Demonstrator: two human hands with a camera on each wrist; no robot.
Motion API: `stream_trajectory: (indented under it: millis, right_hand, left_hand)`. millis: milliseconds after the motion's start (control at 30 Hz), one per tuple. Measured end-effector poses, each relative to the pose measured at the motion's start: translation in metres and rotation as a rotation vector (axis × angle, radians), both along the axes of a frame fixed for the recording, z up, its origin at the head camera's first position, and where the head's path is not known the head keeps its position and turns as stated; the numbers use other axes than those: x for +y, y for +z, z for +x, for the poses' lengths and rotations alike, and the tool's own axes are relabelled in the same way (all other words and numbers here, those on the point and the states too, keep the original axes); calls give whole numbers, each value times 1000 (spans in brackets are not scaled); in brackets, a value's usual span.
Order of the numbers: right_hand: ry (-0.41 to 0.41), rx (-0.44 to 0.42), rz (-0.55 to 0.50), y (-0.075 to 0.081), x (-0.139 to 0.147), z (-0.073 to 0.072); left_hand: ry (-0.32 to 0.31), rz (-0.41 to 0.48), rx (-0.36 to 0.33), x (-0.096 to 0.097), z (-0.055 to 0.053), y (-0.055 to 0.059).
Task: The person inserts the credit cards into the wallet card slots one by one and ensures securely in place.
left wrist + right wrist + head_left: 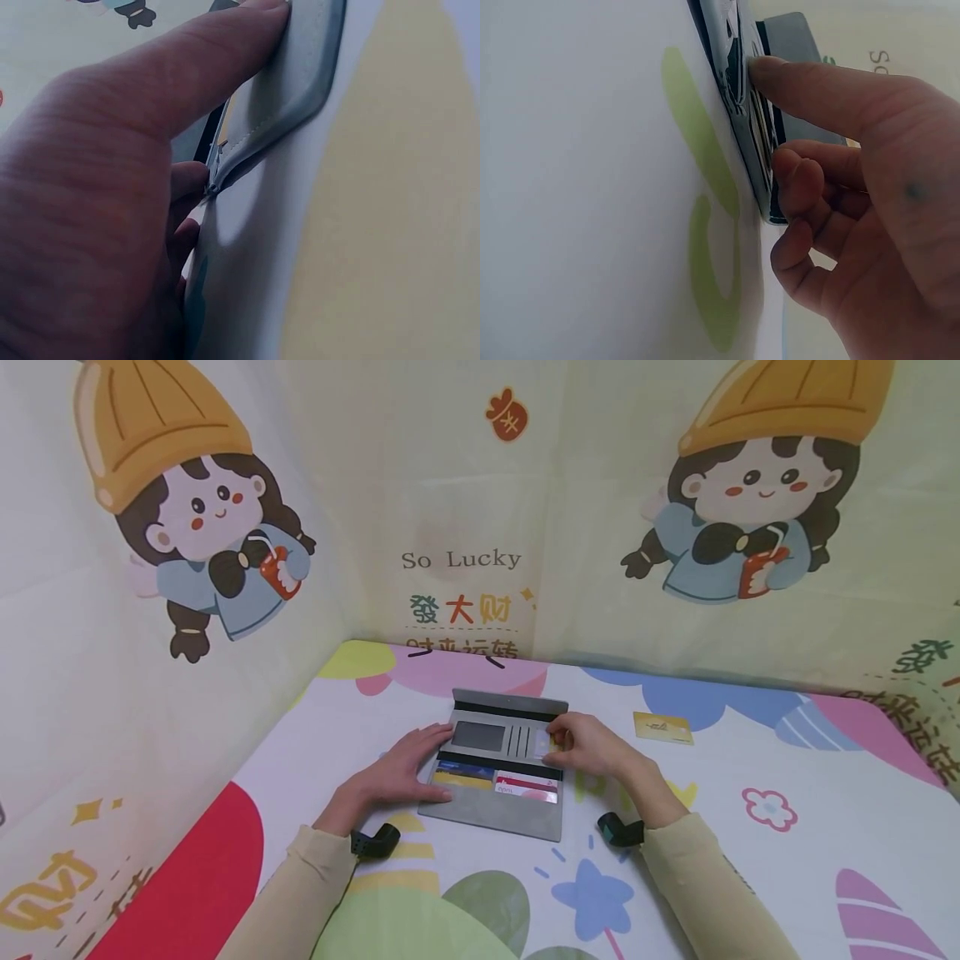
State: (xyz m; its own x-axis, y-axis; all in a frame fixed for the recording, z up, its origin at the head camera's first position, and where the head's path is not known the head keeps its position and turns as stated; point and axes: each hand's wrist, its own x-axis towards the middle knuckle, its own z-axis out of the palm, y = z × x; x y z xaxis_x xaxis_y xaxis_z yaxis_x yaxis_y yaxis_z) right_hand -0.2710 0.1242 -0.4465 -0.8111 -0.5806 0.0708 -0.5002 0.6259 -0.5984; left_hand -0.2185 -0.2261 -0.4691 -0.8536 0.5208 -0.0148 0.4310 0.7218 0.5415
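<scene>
A grey wallet [491, 818] lies unfolded on the table, its far flap tilted up. My left hand [393, 768] rests at its left edge, thumb pressing on the near panel, the other fingers along the side. At the upper panel's right end, my right hand [592, 745] pinches a pale card [541, 744] with a little yellow showing; the fingers hide part of it. In the right wrist view the thumb [810, 86] is right at the wallet's edge. Lower pockets hold a dark blue card [468, 768] and a red-and-white card [527, 786].
A gold card [663, 727] lies flat on the table to the right, beyond my right hand. The tablecloth [750, 877] carries bright cartoon prints. A printed curtain [585, 527] hangs behind the table and along its left side.
</scene>
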Motion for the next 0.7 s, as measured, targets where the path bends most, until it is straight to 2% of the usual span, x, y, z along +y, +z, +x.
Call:
stream_trajectory:
  millis: [700]
  right_hand:
    - [-42,-35,41,3,-9,4]
  left_hand:
    - [-7,27,1,1,3,5]
